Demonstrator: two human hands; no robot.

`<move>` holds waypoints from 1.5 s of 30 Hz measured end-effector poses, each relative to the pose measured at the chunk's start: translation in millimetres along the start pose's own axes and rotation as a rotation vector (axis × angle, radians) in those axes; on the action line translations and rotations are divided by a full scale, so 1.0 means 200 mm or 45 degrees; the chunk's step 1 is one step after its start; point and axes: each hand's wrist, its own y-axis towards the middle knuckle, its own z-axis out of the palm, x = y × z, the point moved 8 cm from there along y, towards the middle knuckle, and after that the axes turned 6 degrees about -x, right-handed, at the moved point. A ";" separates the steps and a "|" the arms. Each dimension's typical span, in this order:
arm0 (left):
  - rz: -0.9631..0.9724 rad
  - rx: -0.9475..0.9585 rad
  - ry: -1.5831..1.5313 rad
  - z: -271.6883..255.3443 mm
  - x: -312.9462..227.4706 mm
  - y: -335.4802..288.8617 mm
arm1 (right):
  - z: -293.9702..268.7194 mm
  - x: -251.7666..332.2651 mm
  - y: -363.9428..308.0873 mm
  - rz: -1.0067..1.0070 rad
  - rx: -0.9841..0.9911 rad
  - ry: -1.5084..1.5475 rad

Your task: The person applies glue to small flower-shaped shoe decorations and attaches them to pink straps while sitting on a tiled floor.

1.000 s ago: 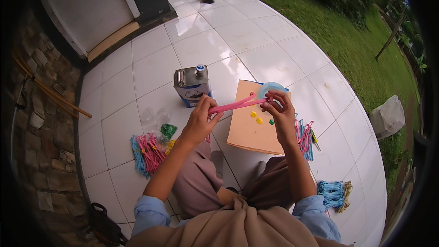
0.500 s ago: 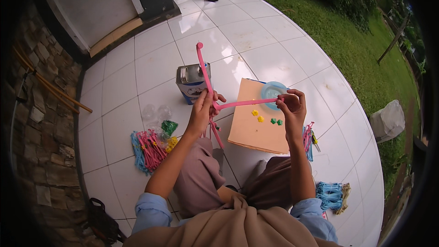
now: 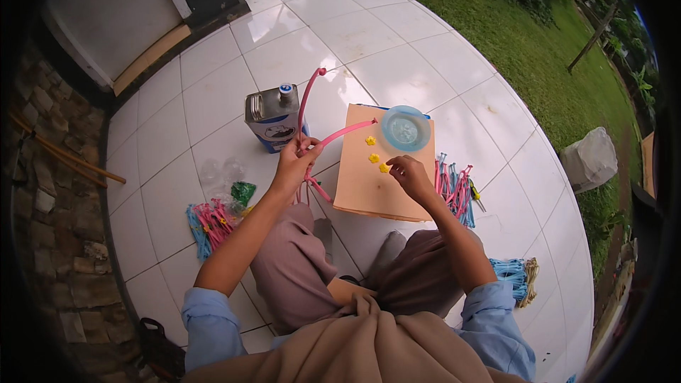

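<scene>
My left hand (image 3: 291, 167) is closed around the middle of a pink strip piece (image 3: 345, 130). Two of its thin arms stick out, one upward and one to the right, each with a small knob at the tip; more pink ends hang below the fist. Fingers bent together, my right hand (image 3: 411, 176) reaches down to the tan board (image 3: 362, 188), right beside a yellow flower-shaped piece (image 3: 384, 168). Two more yellow flowers (image 3: 372, 149) lie farther up the board. Whatever is under the right fingertips is hidden, and no green flowers show.
A light blue bowl (image 3: 406, 129) sits on the board's far right corner. Beyond my left hand stands a metal can (image 3: 273, 119). Pink and blue strip bundles (image 3: 461, 191) lie right of the board, others (image 3: 211, 223) at left near clear and green bags (image 3: 242, 192).
My right hand has let go of the pink arm's tip and come down to the board over where the green flowers lay. The left hand keeps its hold. The view has shifted slightly.
</scene>
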 end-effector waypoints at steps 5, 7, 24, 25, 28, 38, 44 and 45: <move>-0.075 -0.003 -0.193 0.02 0.05 0.03 | 0.11 0.03 0.01 -0.192 -0.119 -0.294; -0.080 -0.041 -0.105 0.06 0.02 0.01 | 0.13 0.00 0.02 -0.208 -0.105 -0.362; 0.134 0.180 0.144 0.24 -0.11 -0.08 | -0.25 0.81 -0.15 -0.817 -0.602 0.193; 0.118 0.194 0.170 0.25 -0.10 -0.08 | -0.25 0.81 -0.15 -0.816 -0.599 0.198; 0.118 0.192 0.248 0.25 -0.09 -0.09 | -0.23 0.83 -0.15 -0.812 -0.533 0.117; 0.263 0.143 0.354 0.28 -0.13 -0.11 | -0.32 0.76 -0.17 -0.792 -0.733 0.179; 0.288 0.154 0.311 0.27 -0.19 -0.12 | -0.45 0.43 -0.02 0.134 -0.691 1.212; 0.231 0.163 0.275 0.27 -0.18 -0.13 | -0.46 0.42 -0.02 0.136 -0.700 1.215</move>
